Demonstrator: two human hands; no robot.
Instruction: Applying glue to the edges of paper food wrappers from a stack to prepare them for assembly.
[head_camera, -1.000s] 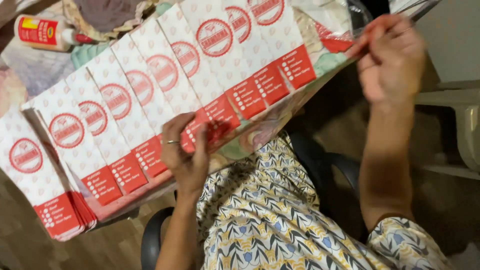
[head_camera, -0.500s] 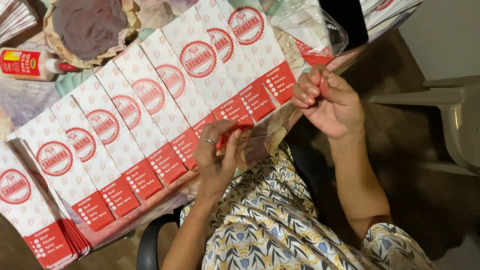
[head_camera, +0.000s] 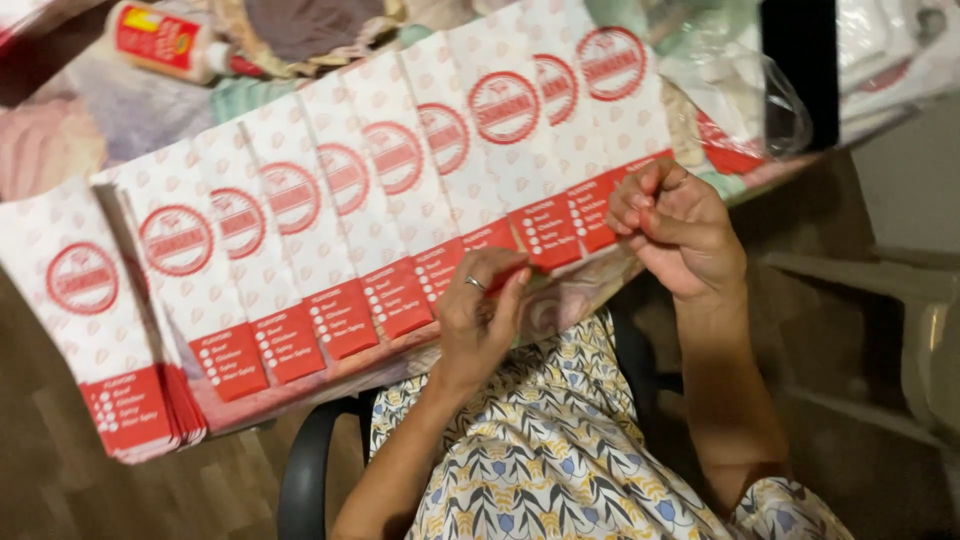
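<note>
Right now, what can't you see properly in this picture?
Head view only:
- Right hand: the fingers curl shut, so whatever they pinch is hidden.
- Left hand: its fingertips cover the red end of one paper bag.
- Glue bottle: its far end is cut off by the top edge.
- Clear plastic bag: blurred, contents unclear.
- Chair: mostly hidden under the patterned dress.

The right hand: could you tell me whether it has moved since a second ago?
Yes: the right hand has come down from the clear plastic bag to the bags' red ends.
</note>
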